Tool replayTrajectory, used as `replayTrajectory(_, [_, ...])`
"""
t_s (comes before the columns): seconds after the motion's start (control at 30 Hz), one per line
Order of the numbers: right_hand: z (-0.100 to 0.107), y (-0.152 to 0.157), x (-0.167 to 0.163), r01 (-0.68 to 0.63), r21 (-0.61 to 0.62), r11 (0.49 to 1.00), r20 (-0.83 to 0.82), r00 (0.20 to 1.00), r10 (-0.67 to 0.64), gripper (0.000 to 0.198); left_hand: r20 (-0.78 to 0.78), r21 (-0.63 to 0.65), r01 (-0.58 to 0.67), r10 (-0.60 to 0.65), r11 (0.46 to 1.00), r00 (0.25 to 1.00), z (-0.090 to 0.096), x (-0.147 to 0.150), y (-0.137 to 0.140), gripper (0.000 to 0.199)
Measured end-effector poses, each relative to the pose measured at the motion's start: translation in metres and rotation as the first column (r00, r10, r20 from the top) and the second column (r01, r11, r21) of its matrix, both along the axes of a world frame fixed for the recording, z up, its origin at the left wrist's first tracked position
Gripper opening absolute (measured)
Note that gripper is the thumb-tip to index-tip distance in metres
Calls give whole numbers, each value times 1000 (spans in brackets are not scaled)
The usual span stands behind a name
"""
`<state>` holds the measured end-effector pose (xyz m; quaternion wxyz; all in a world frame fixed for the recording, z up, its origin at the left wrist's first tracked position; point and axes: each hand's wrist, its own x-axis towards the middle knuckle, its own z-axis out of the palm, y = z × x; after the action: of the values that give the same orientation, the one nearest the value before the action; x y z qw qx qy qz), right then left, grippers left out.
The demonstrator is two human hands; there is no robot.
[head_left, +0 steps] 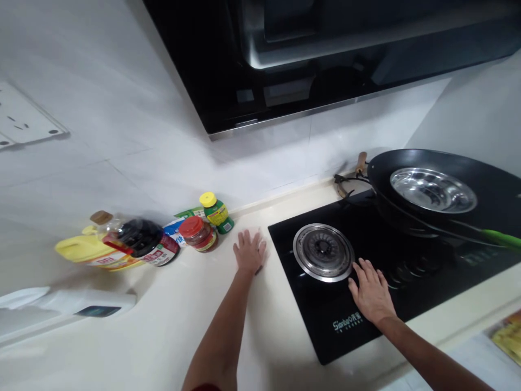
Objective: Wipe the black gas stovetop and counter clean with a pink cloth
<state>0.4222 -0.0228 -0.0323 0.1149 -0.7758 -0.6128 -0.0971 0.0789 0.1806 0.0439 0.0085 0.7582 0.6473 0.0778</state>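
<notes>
My left hand (249, 252) lies on the pale countertop (175, 336), fingers spread, just left of the black gas cooktop (301, 304). Nothing shows in its grasp. Closest to it are a green bottle with a yellow cap (217, 213) and a red-lidded jar (199, 234). My right hand (371, 293) is over the cooktop with its fingers stretched out, fingertips at the right rim of the round metal burner (324, 252). What lies beneath either palm is hidden.
A dark wok (391, 163) with a shiny metal bowl (433, 190) and a green-handled utensil (500, 239) stands on the right. Bottles of dark sauce (142, 239) and yellow oil (77, 248) and a tissue pack (89, 303) are left. A black range hood (195, 70) overhangs.
</notes>
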Motion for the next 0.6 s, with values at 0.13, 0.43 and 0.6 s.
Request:
replayTrajectory(0.13, [-2,0,2,10,-15,1000,-12,1000,-10,53,31,-4,67,-67,998,997,-3,36,-24,56])
replayTrajectory(0.43, [-6,-1,3,-1,1,1000,-39,999,1,55,47,46,175,-177,984,983,-20,40,-215,64])
replayTrajectory(0.6, [-7,-2,4,-5,15,1000,-41,999,6,55,-8,225,430,-440,874,898,-50,7,-287,79])
